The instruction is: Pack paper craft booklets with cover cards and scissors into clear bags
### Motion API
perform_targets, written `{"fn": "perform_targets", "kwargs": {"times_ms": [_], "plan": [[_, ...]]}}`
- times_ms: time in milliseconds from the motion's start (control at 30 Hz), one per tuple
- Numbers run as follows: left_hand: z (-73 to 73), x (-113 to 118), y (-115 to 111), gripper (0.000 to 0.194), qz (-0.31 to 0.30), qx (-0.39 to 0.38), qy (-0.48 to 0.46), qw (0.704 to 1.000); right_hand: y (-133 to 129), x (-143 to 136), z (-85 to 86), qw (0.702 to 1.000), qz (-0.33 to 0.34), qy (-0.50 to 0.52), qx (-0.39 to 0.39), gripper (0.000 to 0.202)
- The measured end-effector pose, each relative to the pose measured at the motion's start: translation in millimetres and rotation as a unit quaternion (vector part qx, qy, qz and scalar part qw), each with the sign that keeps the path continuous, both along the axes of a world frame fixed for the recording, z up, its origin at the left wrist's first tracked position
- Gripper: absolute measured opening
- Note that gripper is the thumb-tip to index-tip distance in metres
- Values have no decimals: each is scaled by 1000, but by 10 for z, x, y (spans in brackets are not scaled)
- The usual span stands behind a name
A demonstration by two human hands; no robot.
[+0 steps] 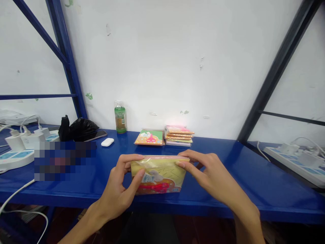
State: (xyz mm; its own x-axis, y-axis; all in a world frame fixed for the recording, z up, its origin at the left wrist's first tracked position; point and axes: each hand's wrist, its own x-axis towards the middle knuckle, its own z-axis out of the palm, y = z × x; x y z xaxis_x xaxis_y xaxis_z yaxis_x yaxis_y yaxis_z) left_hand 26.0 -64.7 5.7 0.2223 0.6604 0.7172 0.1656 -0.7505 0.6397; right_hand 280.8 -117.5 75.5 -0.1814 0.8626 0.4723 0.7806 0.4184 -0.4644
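Observation:
Between my two hands is a flat yellow packet (162, 174) in clear plastic, with a cartoon print and red scissors showing at its lower part. It is held upright above the front edge of the blue table. My left hand (127, 179) grips its left side, thumb on the front face and fingers behind the top edge. At the upper right corner my right hand (203, 167) pinches the packet between thumb and fingers. Behind it on the table lie a green packet (149, 137) with pink scissors and a stack of similar packets (179, 135).
A green-labelled bottle (120, 117) stands by the wall. Left of it are a white earphone case (107, 142), a phone (93, 136), a black plastic bag (81, 127) and a power strip (16, 159) with chargers. Another power strip (297, 161) sits at the right, beyond a dark post.

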Motion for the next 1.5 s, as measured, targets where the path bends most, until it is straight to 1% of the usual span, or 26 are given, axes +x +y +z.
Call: {"fn": "perform_targets", "kwargs": {"times_ms": [67, 133, 167, 233, 267, 333, 400, 433, 500, 533, 600, 667, 733, 800, 867, 933, 1067, 1200, 1300, 1367, 1433, 1500], "plan": [[33, 3, 14, 26, -3, -60, -29, 998, 11, 35, -2, 1000, -23, 11, 3, 28], [103, -27, 65, 29, 0, -122, -72, 990, 10, 115, 7, 998, -53, 42, 19, 31], [155, -51, 116, 34, 1, -146, -97, 984, 2, 167, 16, 995, -68, 60, 29, 31], [292, -95, 288, 42, 4, -161, -124, 979, -30, 278, 39, 990, -94, 88, 50, 30], [374, -103, 414, 44, 15, -168, -127, 977, -50, 326, 51, 988, -104, 98, 59, 30], [539, -74, 747, 48, 48, -172, -114, 977, -88, 390, 74, 985, -116, 110, 68, 30], [667, 14, 1157, 53, 91, -161, -36, 982, -110, 404, 87, 984, -117, 118, 68, 30], [704, 71, 1369, 59, 97, -163, -13, 982, -113, 397, 89, 985, -112, 118, 64, 31], [714, 189, 1749, 72, 103, -171, 27, 979, -106, 372, 85, 988, -98, 111, 52, 31], [689, 240, 1897, 74, 107, -173, 54, 978, -99, 363, 79, 989, -92, 106, 46, 31], [593, 309, 2077, 72, 119, -164, 117, 972, -83, 362, 63, 991, -87, 95, 31, 30], [473, 332, 2107, 68, 104, -126, 194, 967, -69, 387, 46, 992, -86, 90, 25, 30], [363, 325, 2038, 64, 76, -83, 270, 956, -60, 424, 32, 992, -91, 89, 26, 30], [277, 320, 1939, 67, 59, -44, 333, 940, -55, 459, 25, 991, -101, 86, 27, 31], [207, 337, 1867, 69, 57, -13, 379, 924, -50, 483, 25, 990, -109, 81, 25, 30], [144, 377, 1843, 64, 67, 15, 410, 910, -37, 490, 26, 990, -115, 80, 23, 30], [56, 473, 1898, 56, 94, 60, 441, 891, 62, 444, -19, 991, -116, 71, 23, 28], [32, 500, 1957, 56, 112, 77, 453, 881, 228, 346, -125, 994, -100, 41, 10, 27], [24, 449, 1961, 63, 122, 73, 453, 880, 311, 301, -187, 996, -88, 18, -9, 28], [11, 400, 1952, 67, 140, 64, 447, 881, 334, 294, -210, 996, -87, 16, -17, 29], [-5, 362, 1942, 67, 159, 51, 440, 882, 350, 296, -231, 995, -96, 20, -9, 29], [-17, 347, 1940, 64, 165, 41, 437, 883, 391, 302, -264, 993, -114, 33, 11, 29]]}}
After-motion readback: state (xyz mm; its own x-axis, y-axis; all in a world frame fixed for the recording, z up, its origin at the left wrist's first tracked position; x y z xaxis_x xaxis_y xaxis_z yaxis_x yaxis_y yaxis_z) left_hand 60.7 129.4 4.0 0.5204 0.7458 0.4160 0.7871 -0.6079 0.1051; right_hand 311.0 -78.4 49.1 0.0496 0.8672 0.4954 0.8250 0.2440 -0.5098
